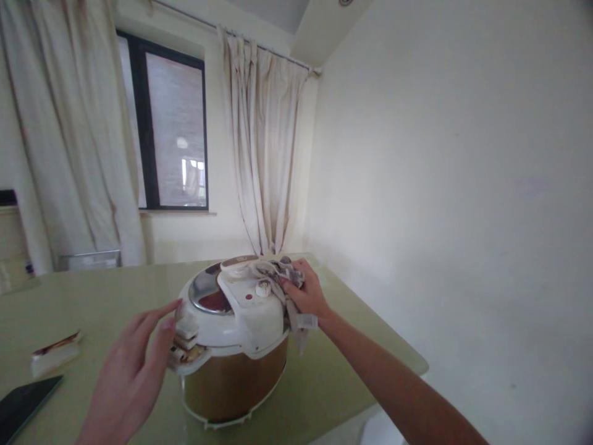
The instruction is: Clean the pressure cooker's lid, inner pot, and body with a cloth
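An electric cooker (pixel 234 364) with a white lid and a brown body stands on the table. Its lid carries a shiny oval panel, a small red light and a round white knob (pixel 263 288). My right hand (pixel 309 289) is closed round a crumpled greyish cloth (pixel 278 272), pressed on the lid's far right side; a white label hangs from the cloth. My left hand (pixel 134 358) has its fingers stretched out and apart, with the fingertips at the lid's left edge, beside an opening in the casing. What lies under the cloth is hidden.
The pale green table (pixel 361 358) reaches the wall at right. On its left lie a small whitish piece with a brown edge (pixel 56 353) and a dark flat object (pixel 28 405). A container (pixel 13 247) stands at far left. Curtains (pixel 269 142) flank a window behind.
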Demonstrator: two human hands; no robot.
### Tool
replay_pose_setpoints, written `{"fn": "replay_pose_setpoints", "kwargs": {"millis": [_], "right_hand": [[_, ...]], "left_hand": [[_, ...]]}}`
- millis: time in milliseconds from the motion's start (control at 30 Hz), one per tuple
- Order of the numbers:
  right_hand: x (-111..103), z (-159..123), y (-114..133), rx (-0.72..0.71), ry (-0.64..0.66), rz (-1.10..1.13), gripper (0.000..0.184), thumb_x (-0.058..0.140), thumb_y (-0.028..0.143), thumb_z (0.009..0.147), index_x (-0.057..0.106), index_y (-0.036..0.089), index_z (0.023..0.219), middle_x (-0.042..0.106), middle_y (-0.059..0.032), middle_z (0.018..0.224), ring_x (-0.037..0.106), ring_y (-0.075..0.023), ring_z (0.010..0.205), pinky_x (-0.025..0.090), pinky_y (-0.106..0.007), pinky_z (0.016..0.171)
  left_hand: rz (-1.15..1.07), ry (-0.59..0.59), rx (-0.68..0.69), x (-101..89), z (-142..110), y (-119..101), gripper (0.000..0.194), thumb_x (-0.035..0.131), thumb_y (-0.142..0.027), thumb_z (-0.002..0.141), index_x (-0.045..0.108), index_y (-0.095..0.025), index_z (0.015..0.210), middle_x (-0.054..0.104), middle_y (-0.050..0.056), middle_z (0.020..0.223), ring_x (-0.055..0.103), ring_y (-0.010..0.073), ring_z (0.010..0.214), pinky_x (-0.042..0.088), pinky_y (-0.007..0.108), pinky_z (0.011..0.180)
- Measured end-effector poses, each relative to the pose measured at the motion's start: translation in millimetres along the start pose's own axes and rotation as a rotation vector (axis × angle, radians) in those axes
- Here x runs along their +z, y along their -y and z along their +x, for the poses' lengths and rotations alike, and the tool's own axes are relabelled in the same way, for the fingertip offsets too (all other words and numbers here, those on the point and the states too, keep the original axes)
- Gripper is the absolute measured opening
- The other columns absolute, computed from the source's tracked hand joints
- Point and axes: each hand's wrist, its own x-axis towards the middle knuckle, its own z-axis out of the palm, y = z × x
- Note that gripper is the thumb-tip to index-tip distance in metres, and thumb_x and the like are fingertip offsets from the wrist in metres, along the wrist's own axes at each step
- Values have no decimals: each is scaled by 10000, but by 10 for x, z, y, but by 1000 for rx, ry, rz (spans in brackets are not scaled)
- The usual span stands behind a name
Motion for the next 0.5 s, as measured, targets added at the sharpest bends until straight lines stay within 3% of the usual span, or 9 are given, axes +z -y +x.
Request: {"fn": "replay_pose_setpoints", "kwargs": {"millis": [133,233,367,500], "right_hand": [[115,-773,189,-62,-287,64,161,650,377,877,668,229,936,570,-91,1086,579,-286,1100,504,-422,955],[92,-869,185,-71,-269,27,225,684,369,843,705,235,1021,570,-105,1170,567,-307,1185,498,-446,1005],[16,-214,0,66,-27,39,136,668,362,870,687,227,865,620,-44,965,629,-227,920,513,-355,844],[182,626,-275,297,136,7,243,765,454,862,742,213,879,697,-15,825,663,-221,836,515,-338,809]], "left_hand": [[-7,61,122,103,391,-238,564,397,-596,1073,693,-216,1366,725,103,1411,666,318,1308,494,559,1174],[81,168,187,273,448,-356,581,457,-634,1039,669,-246,1416,769,85,1351,730,304,1218,566,487,1089],[240,153,252,342,358,-305,612,468,-602,1039,589,-253,1528,772,94,1353,738,322,1220,569,492,1069],[301,154,301,297,343,-272,606,473,-567,1043,587,-231,1534,769,105,1362,752,306,1192,567,465,1073]]}}
